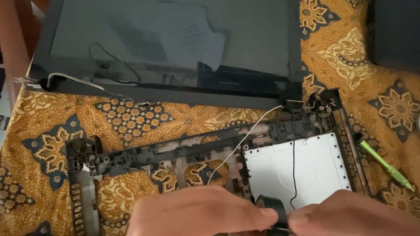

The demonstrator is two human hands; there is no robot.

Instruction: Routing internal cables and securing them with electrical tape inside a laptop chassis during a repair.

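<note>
Head view, steeply down, close

Shiny, dull, soft and hard things around the fingers

Between the fingertips of the left hand (199,221) and the right hand (364,233) sits a roll of black tape (277,221), smooth and a bit shiny. Just above the fingers lies a black plastic frame (175,153), dull and rough-edged, with a flat white panel (293,168) that looks smooth and matt. Under it all is a patterned cloth (132,112), soft and not shiny. Far above the fingers is a dark screen (172,31), glossy like glass. To the right of the fingers lies a green plastic tool (384,165), smooth.
</note>
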